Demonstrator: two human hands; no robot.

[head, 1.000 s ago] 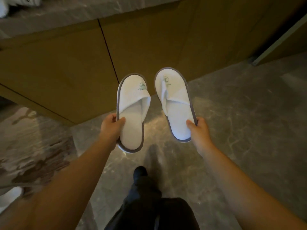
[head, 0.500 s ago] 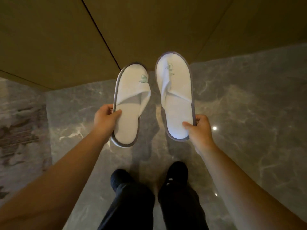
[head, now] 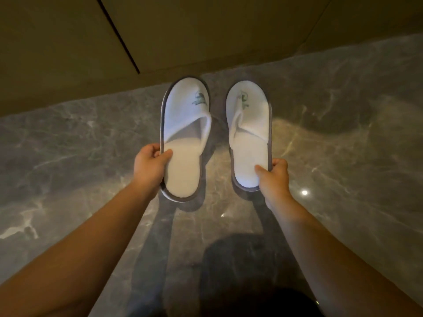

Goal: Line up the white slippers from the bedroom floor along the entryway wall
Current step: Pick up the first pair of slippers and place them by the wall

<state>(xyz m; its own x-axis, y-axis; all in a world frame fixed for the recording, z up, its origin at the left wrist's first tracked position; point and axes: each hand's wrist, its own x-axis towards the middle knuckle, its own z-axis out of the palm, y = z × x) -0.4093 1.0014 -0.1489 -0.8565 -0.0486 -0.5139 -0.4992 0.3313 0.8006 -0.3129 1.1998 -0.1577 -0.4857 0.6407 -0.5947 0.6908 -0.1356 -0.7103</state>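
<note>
A: What have the hands got?
B: The left hand [head: 148, 165] pinches the heel edge of one white terry slipper with grey trim [head: 185, 138]; the right hand [head: 273, 177] pinches its twin [head: 249, 133].
A: Where are they?
B: Side by side, apart, toes toward the tan panelled wall [head: 206, 30], over the grey marble floor [head: 343, 133].

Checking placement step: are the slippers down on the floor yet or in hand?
In hand. The left hand pinches the left slipper at its heel edge, the right hand the right slipper; floor contact cannot be told.
</note>
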